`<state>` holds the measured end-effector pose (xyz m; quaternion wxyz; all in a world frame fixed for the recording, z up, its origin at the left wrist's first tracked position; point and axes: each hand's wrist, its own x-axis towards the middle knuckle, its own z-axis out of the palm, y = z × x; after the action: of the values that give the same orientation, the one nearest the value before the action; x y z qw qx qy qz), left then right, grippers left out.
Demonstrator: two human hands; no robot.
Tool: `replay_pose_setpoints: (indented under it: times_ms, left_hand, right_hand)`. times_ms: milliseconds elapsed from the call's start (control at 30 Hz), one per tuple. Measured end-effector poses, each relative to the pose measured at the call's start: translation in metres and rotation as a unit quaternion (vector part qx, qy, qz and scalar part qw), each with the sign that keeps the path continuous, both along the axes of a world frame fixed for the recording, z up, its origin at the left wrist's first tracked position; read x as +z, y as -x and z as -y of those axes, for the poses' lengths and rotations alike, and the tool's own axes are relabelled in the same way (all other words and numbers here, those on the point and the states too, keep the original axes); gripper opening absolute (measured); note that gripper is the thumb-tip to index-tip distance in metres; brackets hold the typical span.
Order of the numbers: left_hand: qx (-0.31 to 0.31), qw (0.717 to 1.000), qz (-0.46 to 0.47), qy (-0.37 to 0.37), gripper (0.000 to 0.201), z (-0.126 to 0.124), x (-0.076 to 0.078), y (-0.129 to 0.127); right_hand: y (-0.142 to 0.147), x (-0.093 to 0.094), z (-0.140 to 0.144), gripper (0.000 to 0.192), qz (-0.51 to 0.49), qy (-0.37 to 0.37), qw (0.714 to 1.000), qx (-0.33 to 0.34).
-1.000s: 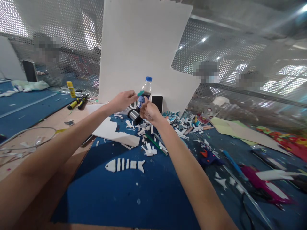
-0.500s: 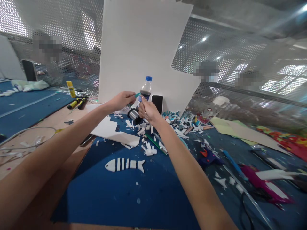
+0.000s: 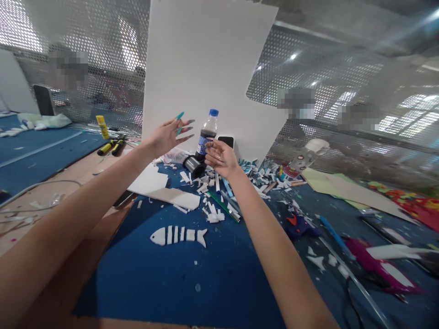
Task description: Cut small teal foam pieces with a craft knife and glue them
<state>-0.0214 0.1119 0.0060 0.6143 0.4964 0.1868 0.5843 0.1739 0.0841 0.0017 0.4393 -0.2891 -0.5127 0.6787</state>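
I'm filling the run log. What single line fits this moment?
left hand: open, fingers spread, empty | right hand: curled beside bottle | fish cutout: on blue mat

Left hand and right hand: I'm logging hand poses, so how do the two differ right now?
The left hand is spread open, fingers fanned and empty, while the right hand is curled, fingertips pinched together; whether it grips something tiny is unclear. The left hand is raised higher, before the white board; the right hand sits lower, just beside the cola bottle. Both hover above the scrap-strewn blue mat, bare-armed.
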Motion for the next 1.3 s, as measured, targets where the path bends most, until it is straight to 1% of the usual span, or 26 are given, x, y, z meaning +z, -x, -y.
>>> replay_pose_setpoints:
  times_ms: [100,167,300,400,500,700,1000,1133,1200,1300]
  left_hand:
    - [-0.061,0.998,0.030,-0.007,0.026,0.001,0.000,0.003]
    - [-0.077,0.996,0.037,-0.005,0.030,0.003,0.002,0.004]
    - [-0.044,0.998,0.045,0.024,0.031,0.005,0.006,0.004]
    - [-0.024,0.996,0.070,0.046,0.029,0.006,0.008,0.005]
    - [-0.035,0.995,0.084,0.051,0.031,0.006,0.010,0.008]
    - [-0.047,0.994,0.074,0.065,0.032,0.005,0.015,0.017]
    - [-0.028,0.996,0.055,0.065,0.033,0.000,0.018,0.023]
    - [-0.034,0.997,0.053,0.052,0.033,-0.003,0.016,0.026]
    - [-0.033,0.998,0.042,0.040,0.034,-0.005,0.015,0.028]
    - [-0.008,1.000,0.003,0.030,0.035,-0.008,0.013,0.031]
  right_hand:
    - [-0.003,-0.004,-0.004,0.039,0.001,0.004,1.000,-0.011]
    - [-0.004,-0.006,-0.006,0.034,0.001,-0.001,1.000,-0.023]
    - [-0.004,-0.011,-0.009,0.026,0.003,-0.016,0.998,-0.055]
    - [-0.006,-0.013,-0.011,0.021,0.011,-0.025,0.996,-0.080]
    - [-0.009,-0.015,-0.015,0.020,0.022,-0.036,0.993,-0.107]
    - [-0.011,-0.019,-0.020,0.022,0.055,-0.042,0.985,-0.157]
    - [-0.013,-0.018,-0.021,0.021,0.061,-0.038,0.980,-0.183]
    - [-0.015,-0.019,-0.023,0.020,0.053,-0.035,0.980,-0.188]
    - [-0.016,-0.019,-0.024,0.020,0.048,-0.034,0.980,-0.191]
    - [-0.019,-0.018,-0.025,0.021,0.037,-0.035,0.980,-0.193]
